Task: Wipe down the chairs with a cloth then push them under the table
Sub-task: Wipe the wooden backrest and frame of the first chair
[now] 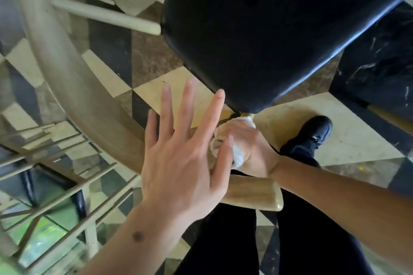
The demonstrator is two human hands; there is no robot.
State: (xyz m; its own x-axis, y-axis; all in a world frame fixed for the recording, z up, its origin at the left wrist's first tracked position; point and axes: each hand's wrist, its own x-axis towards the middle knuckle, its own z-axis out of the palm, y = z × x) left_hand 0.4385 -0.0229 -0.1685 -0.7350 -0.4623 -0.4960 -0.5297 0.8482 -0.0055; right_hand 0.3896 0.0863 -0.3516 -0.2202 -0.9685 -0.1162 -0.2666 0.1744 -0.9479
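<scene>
- Patterned floor (348,131) of cream, brown and black tiles fills the background.
- Chair seat (268,33), black and padded, lies ahead of both hands.
- Curved wooden rail (73,87) sweeps from upper left down to its blunt end (254,194) near the person's legs; this is the long axis to wipe along.
- Left hand (181,161) hovers over the rail, fingers straight and spread wide, holding nothing.
- Right hand (248,147) grips the white cloth (237,154) bunched against the rail, just below the seat corner; it is the nearer working hand.
- Black shoe (310,136) bears small writing, too small to read.
</scene>
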